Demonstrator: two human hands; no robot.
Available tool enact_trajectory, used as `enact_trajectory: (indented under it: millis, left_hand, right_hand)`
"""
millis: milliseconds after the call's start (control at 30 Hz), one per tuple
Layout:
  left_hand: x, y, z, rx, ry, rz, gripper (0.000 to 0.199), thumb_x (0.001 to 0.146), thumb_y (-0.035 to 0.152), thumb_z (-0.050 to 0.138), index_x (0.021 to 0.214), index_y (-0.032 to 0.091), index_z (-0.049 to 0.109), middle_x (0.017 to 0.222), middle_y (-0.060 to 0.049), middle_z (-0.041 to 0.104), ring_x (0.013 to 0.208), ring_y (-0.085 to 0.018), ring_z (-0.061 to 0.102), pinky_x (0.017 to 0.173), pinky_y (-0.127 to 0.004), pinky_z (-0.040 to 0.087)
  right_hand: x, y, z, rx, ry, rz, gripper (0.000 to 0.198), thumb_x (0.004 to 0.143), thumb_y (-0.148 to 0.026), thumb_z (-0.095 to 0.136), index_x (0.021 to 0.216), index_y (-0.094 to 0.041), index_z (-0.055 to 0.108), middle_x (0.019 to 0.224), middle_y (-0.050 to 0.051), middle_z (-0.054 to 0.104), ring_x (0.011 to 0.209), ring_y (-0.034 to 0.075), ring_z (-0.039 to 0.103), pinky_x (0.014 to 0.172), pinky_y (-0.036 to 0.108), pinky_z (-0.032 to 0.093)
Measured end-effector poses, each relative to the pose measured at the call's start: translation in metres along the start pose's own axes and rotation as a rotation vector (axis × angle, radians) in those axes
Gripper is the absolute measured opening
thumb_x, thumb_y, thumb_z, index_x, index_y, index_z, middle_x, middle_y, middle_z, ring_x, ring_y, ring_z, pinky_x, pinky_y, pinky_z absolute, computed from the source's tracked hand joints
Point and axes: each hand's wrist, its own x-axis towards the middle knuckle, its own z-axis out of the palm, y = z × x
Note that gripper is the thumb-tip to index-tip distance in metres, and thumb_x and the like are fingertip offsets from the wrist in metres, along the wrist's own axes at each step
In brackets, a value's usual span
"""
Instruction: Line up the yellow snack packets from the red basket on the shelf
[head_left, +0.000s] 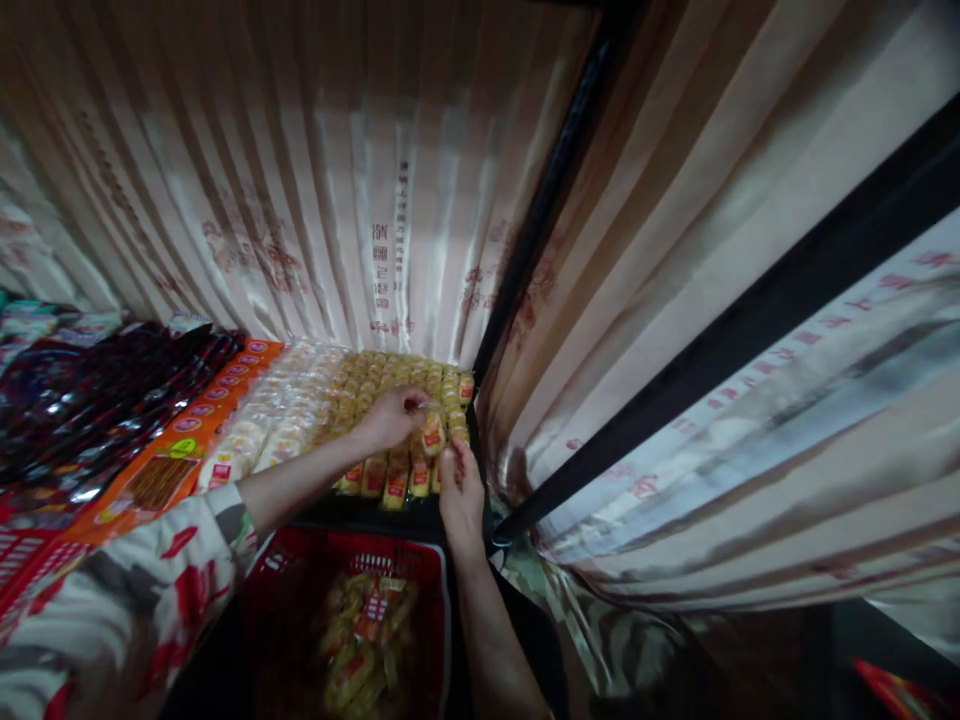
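Observation:
My left hand [394,418] reaches across from the left and pinches the upper edge of a small yellow snack packet [433,434] with a red label. Close against the packet's lower right side is my right hand [461,495], its thumb and fingers drawn together; whatever lies between them is too small to make out. Beneath and behind both hands, rows of similar yellow packets [395,482] fill the black-edged display. The front ones stand upright with their red labels facing me.
A red plastic basket [448,610] below holds a loose heap of yellow packets [367,640]. To the left lie white-wrapped packets [281,410], an orange bag [176,460] and dark shiny packages [97,390]. Pleated curtains [337,200] and a black pole [675,390] border the display.

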Motion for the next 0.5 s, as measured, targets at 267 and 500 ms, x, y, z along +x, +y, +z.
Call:
enact_trajectory:
  millis: [267, 500]
  left_hand:
    - [0.117, 0.007, 0.057, 0.292, 0.048, 0.167, 0.022, 0.074, 0.01, 0.051, 0.091, 0.015, 0.064, 0.084, -0.002, 0.063, 0.078, -0.012, 0.058, 0.077, -0.025, 0.048]
    - [0.148, -0.016, 0.103, 0.371, -0.061, 0.243, 0.021, 0.075, 0.007, 0.05, 0.089, 0.013, 0.065, 0.09, -0.006, 0.064, 0.086, -0.014, 0.06, 0.083, -0.026, 0.048]
  right_hand:
    - [0.044, 0.04, 0.002, -0.315, 0.129, -0.055, 0.066, 0.088, -0.049, 0.023, 0.132, -0.005, 0.043, 0.142, 0.022, 0.033, 0.135, 0.028, 0.025, 0.109, 0.048, 0.02]
    - [0.036, 0.064, 0.006, -0.309, 0.117, -0.114, 0.058, 0.091, -0.046, 0.025, 0.13, -0.009, 0.047, 0.14, 0.018, 0.039, 0.132, 0.026, 0.032, 0.106, 0.044, 0.029]
